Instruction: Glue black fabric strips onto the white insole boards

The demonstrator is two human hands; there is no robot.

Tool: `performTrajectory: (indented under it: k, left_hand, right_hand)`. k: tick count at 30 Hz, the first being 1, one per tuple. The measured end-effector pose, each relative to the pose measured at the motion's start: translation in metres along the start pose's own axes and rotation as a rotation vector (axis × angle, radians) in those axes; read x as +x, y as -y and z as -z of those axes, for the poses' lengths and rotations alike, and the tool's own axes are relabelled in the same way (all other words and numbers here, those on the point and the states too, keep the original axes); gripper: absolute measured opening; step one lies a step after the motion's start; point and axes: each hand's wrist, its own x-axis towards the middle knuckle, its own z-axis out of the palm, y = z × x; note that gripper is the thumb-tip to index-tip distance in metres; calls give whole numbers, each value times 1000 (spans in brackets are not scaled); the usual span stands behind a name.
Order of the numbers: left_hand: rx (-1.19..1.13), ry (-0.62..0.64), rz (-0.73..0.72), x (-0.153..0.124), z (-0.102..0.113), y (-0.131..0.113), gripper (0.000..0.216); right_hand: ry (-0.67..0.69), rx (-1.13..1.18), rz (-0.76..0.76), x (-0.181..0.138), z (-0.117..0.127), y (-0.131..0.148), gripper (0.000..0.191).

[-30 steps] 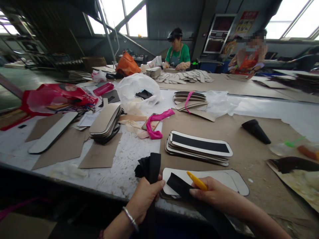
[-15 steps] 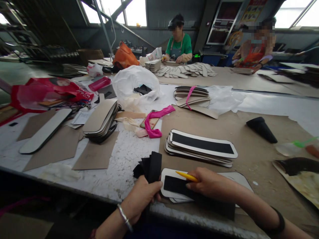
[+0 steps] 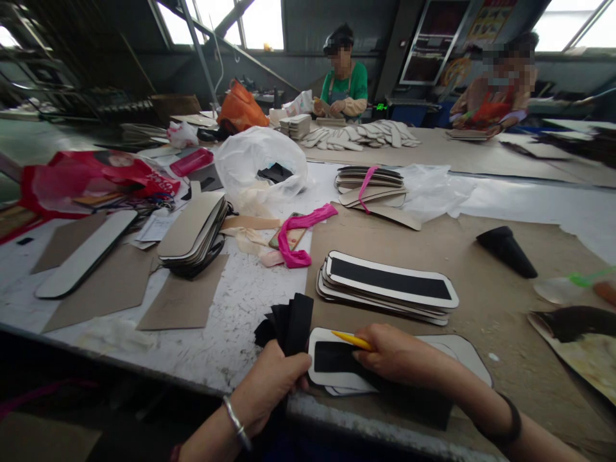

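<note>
My left hand (image 3: 274, 378) is closed around a bunch of black fabric strips (image 3: 299, 324), its thumb at the left end of a white rounded panel (image 3: 317, 333). A black strip (image 3: 332, 357) lies along that panel and hangs over the table's front edge on the right. My right hand (image 3: 385, 353) holds a yellow pointed tool (image 3: 352, 340), its exact kind unclear, while its fingertips press on the black strip. Under the top panel lie further white panels, partly hidden. Just behind is a stack of panels (image 3: 389, 282), the top one bearing a black strip.
A black cone (image 3: 506, 251) and a plastic bottle with a green spout (image 3: 561, 287) are at the right. Panel bundles (image 3: 192, 231), a pink band (image 3: 293, 240) and a white plastic bag (image 3: 260, 160) lie to the left and behind. Two people (image 3: 344, 83) work across the table.
My right hand has shifted slightly left along the panel with the yellow tool. My left hand keeps its hold on the strips. The co-worker in green has raised their hands.
</note>
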Motion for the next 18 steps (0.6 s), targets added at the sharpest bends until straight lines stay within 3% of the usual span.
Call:
performTrajectory:
  k: [5, 12, 18]
  left_hand:
    - [-12, -37, -15, -1, -4, -3, 17]
    - [8, -201, 11, 10, -16, 8, 21]
    - [25, -225, 4, 5, -12, 4, 24]
  right_hand:
    - [-5, -12, 0, 0, -1, 2, 19]
    - [-36, -32, -10, 0, -2, 8, 19]
    - [-78, -62, -105, -32, 4, -13, 16]
